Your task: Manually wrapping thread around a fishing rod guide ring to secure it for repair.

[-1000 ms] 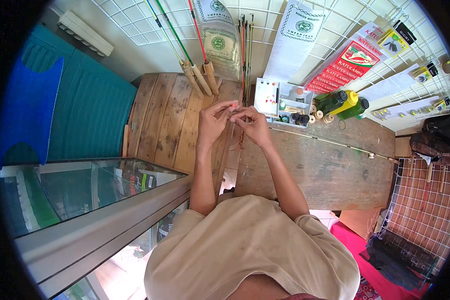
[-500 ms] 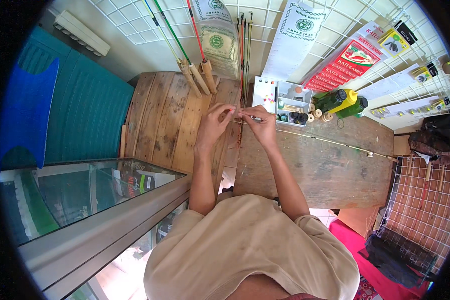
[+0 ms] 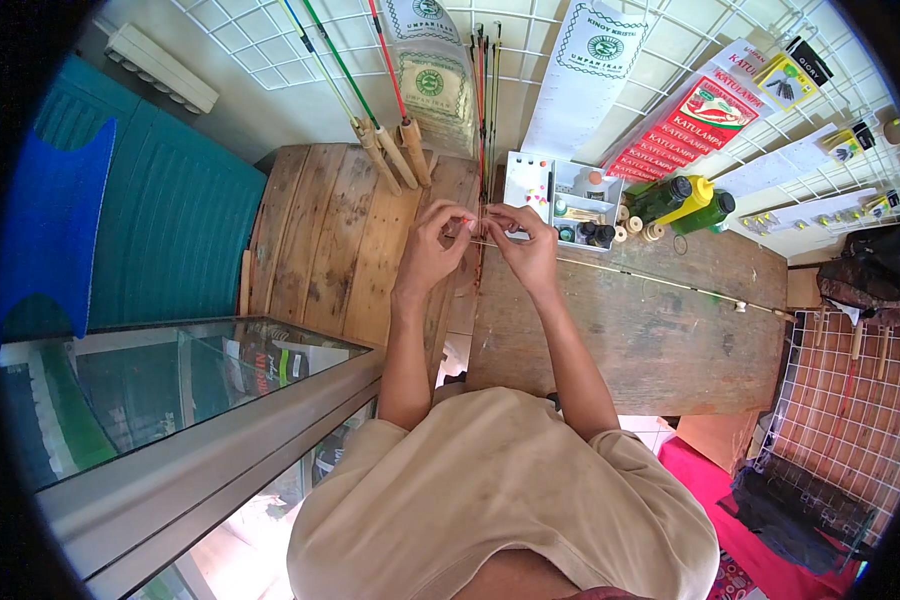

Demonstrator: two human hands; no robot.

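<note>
My left hand (image 3: 433, 248) and my right hand (image 3: 526, 246) are raised over the table, facing each other with a narrow gap between the fingertips. A pinch of my left thumb and fingers holds something tiny, with a speck of red at the tips. My right thumb and fingers are also pinched together, and what they hold is too fine to make out. A thin, pale fishing rod (image 3: 660, 281) lies across the table; its left end passes beneath my hands. Beyond my right hand stands a white compartment box (image 3: 529, 190) with small coloured pieces and little dark bottles.
Wooden spools (image 3: 653, 232) and green and yellow bottles (image 3: 698, 196) stand right of the box. Rods with wooden handles (image 3: 415, 155) lean on the wall grid at the back left. A glass display case (image 3: 200, 390) edges the left side. Teal plastic furniture (image 3: 180, 200) stands behind it.
Both hands have shifted slightly, and the right fingers have changed their bend. The red speck now shows more plainly at the left fingertips. The rod lies as before.
</note>
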